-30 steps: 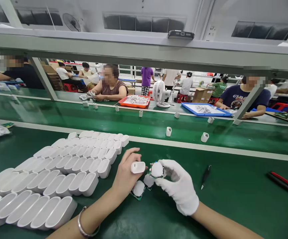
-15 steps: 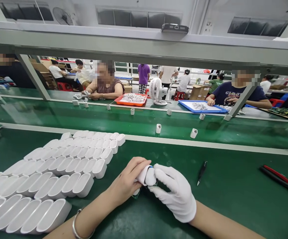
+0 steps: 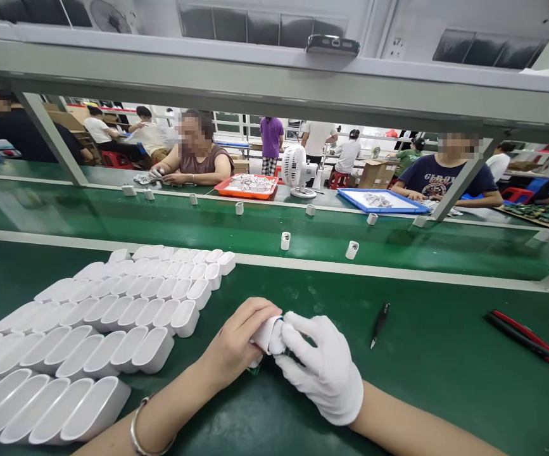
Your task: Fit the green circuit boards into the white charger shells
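Note:
Bare, my left hand (image 3: 236, 342) is wrapped round a white plastic housing (image 3: 265, 334) above the green bench. My right hand (image 3: 326, 370), in a white glove, pinches a rounded white piece (image 3: 277, 340) at the open end of that housing. The gloved fingertips hide part of this piece, so how deep it sits I cannot tell. Under the left fingers a bit of green circuit board (image 3: 255, 367) shows. Left of my hands, rows of white oval housings (image 3: 96, 408) stand with their open sides up.
A black pen (image 3: 379, 324) and red-black pliers (image 3: 530, 339) lie to the right. Beyond the bench's pale edge runs a green belt (image 3: 198, 231) carrying small white housings (image 3: 285, 240). Co-workers sit across it, near a fan (image 3: 296, 171), an orange tray (image 3: 221, 189) and a blue tray (image 3: 364, 206).
The gloved hand has come slightly closer to my left hand, and less of the rounded piece shows. Housings on the belt have shifted left. The whole view has moved a little.

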### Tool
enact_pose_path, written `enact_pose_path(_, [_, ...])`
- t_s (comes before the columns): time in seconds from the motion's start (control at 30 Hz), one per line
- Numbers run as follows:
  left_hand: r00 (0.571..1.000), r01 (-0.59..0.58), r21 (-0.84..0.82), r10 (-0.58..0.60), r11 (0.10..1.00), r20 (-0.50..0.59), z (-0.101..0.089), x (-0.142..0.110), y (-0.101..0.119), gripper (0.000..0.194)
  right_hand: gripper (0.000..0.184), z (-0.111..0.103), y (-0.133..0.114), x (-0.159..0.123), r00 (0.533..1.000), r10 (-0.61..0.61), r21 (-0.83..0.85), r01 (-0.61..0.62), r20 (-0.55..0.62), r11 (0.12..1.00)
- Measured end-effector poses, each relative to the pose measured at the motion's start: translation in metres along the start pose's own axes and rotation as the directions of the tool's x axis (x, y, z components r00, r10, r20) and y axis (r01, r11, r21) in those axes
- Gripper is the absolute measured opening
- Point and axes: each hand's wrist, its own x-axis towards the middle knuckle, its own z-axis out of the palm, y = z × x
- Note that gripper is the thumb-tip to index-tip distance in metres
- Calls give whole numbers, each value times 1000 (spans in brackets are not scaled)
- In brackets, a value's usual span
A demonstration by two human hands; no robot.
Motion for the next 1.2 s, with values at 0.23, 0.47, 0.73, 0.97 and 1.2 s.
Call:
enact_pose_path(0.23, [995,57,1,-57,998,-77,0,3,4,30,62,-15,2,-3,971,-237,8,237,-20,971])
enact_pose_path(0.47, [990,62,-4,-62,998,-123,-2,3,10,30,67,1,0,-2,939,-263,-101,291,222,952])
enact_pose_path(0.73, [967,253,-170,-253,952,22,3,4,11,29,61,-7,6,-6,998,-33,115,39,-61,993])
enact_pose_path(0.97, [954,295,-226,-271,928,129,0,6,12,26,60,-2,4,-9,990,-110,46,107,90,993])
enact_pose_path(1.2, [934,339,-92,-323,936,154,12,-1,14,13,58,21,1,-12,988,150,298,-136,-23,945])
